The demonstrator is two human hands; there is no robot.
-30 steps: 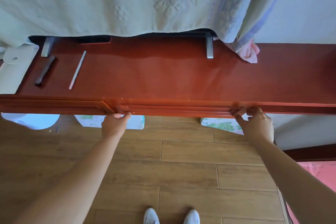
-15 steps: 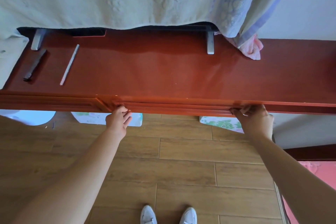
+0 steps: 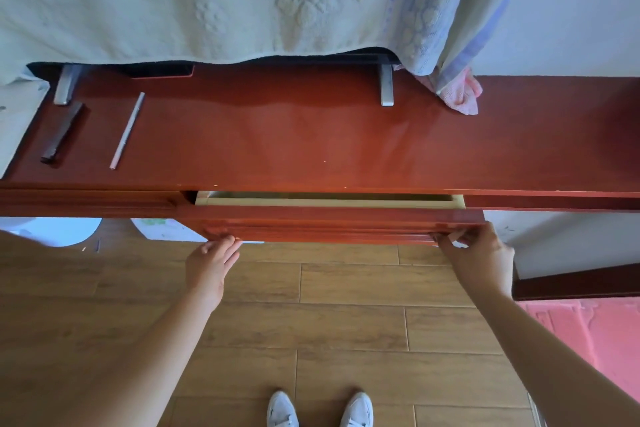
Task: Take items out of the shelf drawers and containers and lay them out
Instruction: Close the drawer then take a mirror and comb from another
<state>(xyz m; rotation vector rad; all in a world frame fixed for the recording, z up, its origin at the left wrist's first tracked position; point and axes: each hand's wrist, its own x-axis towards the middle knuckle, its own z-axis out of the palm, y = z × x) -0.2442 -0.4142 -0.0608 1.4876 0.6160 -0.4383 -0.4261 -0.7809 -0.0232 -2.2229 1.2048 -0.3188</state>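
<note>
**Drawer barely open, nothing taken from it yet**

You are at the very start of emptying this drawer. The glossy red-brown wooden drawer front (image 3: 332,227) stands out only a little from the long red-brown wooden shelf unit (image 3: 346,142), leaving a narrow slot where the pale wooden inner rim (image 3: 325,202) shows. What lies inside is hidden; the gap is too thin to tell.

Your left hand (image 3: 209,267) is under the front's left end, fingers (image 3: 228,243) curled up against its lower edge. Your right hand (image 3: 481,256) is at the right end, fingers (image 3: 450,237) pinched on the lower corner. Both are clamped on the drawer front, carrying nothing else.

On the top surface, far to your left, lie a dark flat bar-shaped object (image 3: 62,132) and a thin silvery rod (image 3: 127,131), well apart from the drawer. They may already be laid-out items, though that is only a guess. A pink cloth (image 3: 462,97) sits at the back right under the pale embossed cover (image 3: 207,0).

Still to do: draw the drawer fully out, lift its contents, and lay them on the bare middle stretch of the surface. Any other drawers or containers appear untouched.
</note>
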